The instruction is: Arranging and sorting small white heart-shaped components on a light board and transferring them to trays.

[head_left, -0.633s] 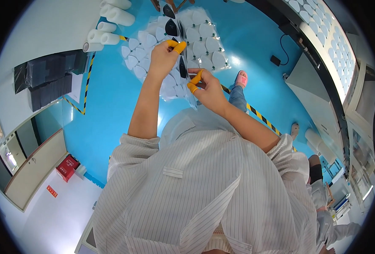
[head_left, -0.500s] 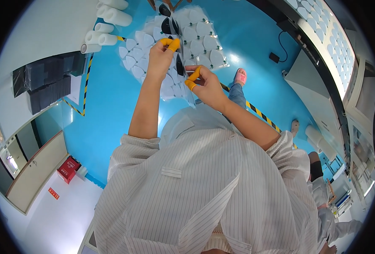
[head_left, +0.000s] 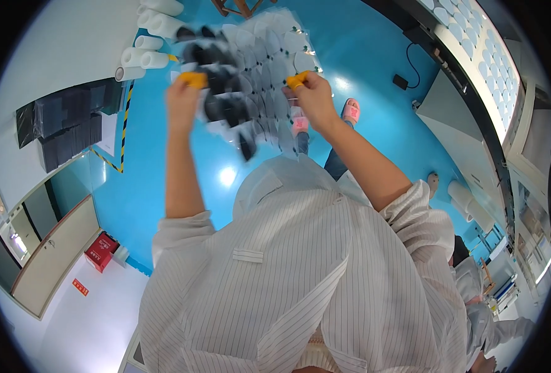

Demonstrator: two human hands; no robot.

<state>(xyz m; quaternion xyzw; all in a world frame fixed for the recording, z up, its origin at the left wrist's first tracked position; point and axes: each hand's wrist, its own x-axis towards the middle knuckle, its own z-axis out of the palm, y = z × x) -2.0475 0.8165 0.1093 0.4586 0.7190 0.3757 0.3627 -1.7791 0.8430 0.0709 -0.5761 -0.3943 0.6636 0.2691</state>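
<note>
A clear plastic sheet [head_left: 250, 74] of rounded pockets, some dark, some pale, hangs stretched between both raised hands. The left hand [head_left: 183, 99] grips its left corner, the right hand [head_left: 312, 93] its right corner, each closed with orange-tipped fingers [head_left: 192, 79]. White rolls [head_left: 148, 53] lie beyond the left hand.

One view only, a fisheye worn on the head and looking steeply down the person's own front. The striped coat [head_left: 300, 280] fills the lower half, very near. Both forearms run up towards twelve o'clock. The blue floor [head_left: 375, 68] lies far below, with straight edges bending towards the dark round rim.
</note>
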